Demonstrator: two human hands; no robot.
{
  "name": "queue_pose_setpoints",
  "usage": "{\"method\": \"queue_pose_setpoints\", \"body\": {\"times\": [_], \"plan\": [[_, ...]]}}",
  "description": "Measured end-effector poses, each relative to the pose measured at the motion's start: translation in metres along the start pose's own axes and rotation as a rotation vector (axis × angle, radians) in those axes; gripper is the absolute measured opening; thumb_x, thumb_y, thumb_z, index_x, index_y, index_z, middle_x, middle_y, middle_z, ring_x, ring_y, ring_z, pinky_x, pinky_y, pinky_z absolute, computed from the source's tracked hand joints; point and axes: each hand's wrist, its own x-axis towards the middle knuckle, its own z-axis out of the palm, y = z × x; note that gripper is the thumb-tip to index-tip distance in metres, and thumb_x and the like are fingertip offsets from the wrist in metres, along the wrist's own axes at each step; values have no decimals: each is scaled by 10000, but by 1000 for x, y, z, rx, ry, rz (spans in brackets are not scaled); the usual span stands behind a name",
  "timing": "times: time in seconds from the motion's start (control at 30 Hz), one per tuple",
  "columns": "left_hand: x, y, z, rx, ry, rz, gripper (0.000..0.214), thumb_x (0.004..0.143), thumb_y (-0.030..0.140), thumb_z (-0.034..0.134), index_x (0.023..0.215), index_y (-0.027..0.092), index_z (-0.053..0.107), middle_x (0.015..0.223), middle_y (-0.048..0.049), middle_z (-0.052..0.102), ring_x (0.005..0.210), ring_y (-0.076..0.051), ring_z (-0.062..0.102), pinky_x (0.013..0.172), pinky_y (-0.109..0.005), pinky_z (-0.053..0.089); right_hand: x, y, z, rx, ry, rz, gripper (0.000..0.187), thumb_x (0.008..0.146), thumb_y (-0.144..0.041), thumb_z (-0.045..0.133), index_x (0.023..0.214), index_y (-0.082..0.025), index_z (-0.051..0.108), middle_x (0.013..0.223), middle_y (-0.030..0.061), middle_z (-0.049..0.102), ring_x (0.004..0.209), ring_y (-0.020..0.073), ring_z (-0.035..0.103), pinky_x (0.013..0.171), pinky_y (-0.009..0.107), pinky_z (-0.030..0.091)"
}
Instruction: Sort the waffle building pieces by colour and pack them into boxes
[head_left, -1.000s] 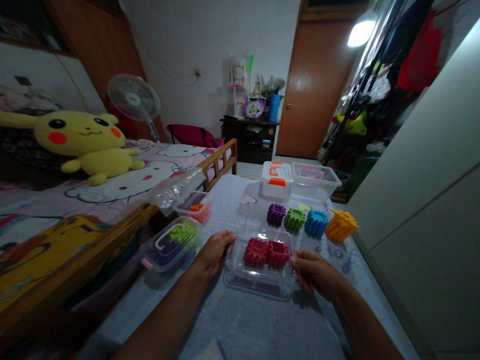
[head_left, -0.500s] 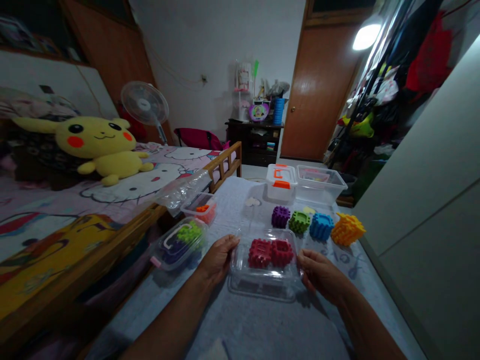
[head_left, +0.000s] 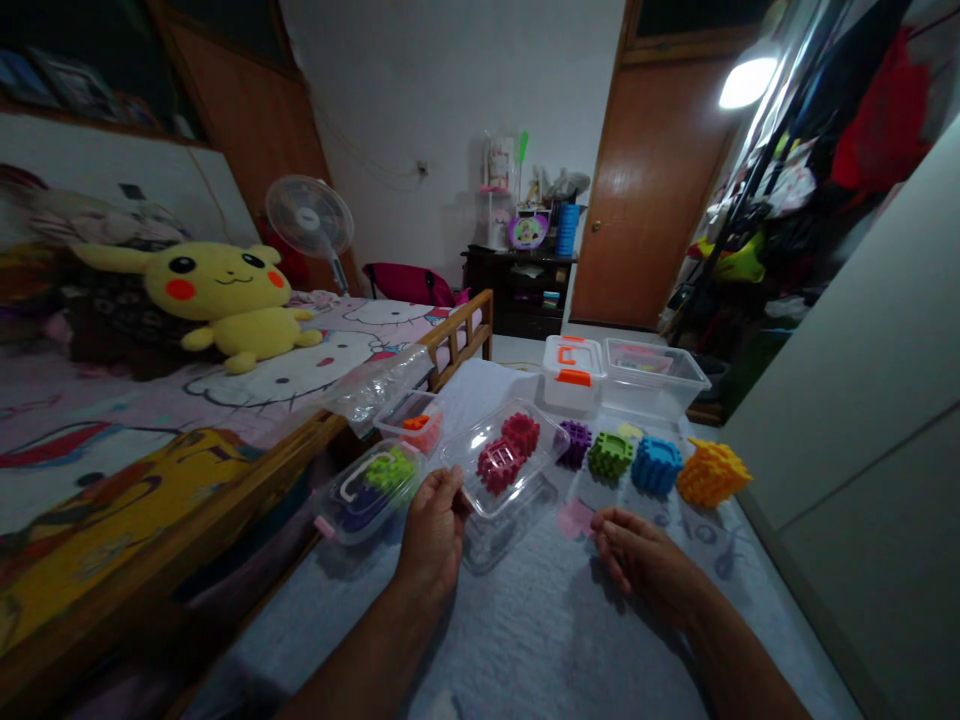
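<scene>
My left hand [head_left: 436, 530] grips the near left edge of a clear plastic box [head_left: 469, 495], which stands turned at a slant on the cloth. Two dark red knobbly cube blocks [head_left: 499, 466] show through the clear plastic. Apart from the box, to its right, is my right hand [head_left: 641, 560], fingers curled and thumb against them, with nothing visible in it. Beyond it stand a purple block [head_left: 574, 445], a green block [head_left: 610, 456], a blue block [head_left: 657, 466] and a yellow block [head_left: 712, 472] in a row.
Left of my left hand lies a lidded clear box [head_left: 367, 490] with green and dark blue pieces. Behind it is a box [head_left: 390, 412] with orange pieces. A white box with orange clips [head_left: 571, 385] and a large clear bin [head_left: 660, 390] stand farther back. A wooden bed rail [head_left: 300, 445] borders the left.
My right hand has let go of the clear box. My left hand has turned the box, its far end swinging away, and the red blocks have turned with it. The view has shifted slightly.
</scene>
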Motion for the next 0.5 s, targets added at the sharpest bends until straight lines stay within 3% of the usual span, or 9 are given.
{"method": "queue_pose_setpoints", "body": {"times": [0.17,0.5], "plan": [[14,-6,14,-46,51,40,378,558,329,841,687,169,524,524,79,533,496,-65,502,535,-186,442,1,0,-2,19,-7,-5,355,708,-402,813,834,-170,576,610,-47,585,399,36,457,370,155,332],[82,-28,56,-144,143,91,295,703,264,742,636,172,470,473,86,495,444,-58,486,545,-202,438,0,0,-2,42,-2,2,372,685,-387,829,849,-169,576,599,-48,584,409,51,471,389,174,358]]}}
